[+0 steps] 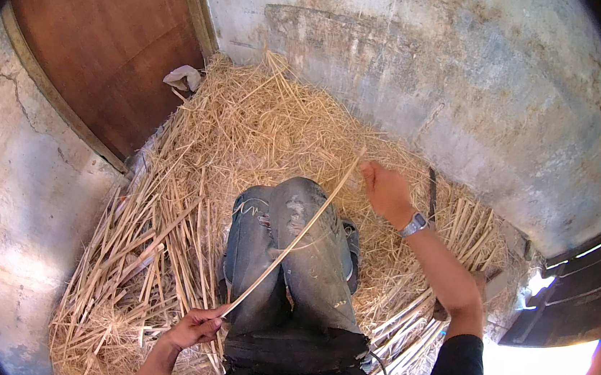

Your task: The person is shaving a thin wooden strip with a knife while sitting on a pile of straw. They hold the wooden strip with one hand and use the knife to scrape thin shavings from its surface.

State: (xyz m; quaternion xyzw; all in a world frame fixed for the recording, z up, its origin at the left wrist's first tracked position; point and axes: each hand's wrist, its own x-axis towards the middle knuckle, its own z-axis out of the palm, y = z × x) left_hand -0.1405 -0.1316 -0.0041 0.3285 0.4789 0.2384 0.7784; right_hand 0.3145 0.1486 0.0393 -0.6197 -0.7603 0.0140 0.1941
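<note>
A long, thin, pale bamboo strip [271,268] slants across my knees, rising from lower left to upper right. Its lower end is pinched between the thumb and fingers of my left hand [194,327]. My right hand [388,194], with a watch [415,224] on the wrist, is closed close beside the strip's upper end. Whether those fingers grip the strip or something finer is too small to tell. A thin curved sliver [307,244] stands off the strip's middle, over my worn, dusty trousers [308,260].
Loose straw-like shavings [270,123] are heaped ahead of me. Split stalks [157,246] lie on the left, and more strips [410,321] on the right. A stained wall [428,62], a brown door [112,39] and a crumpled pale bag [183,77] stand beyond.
</note>
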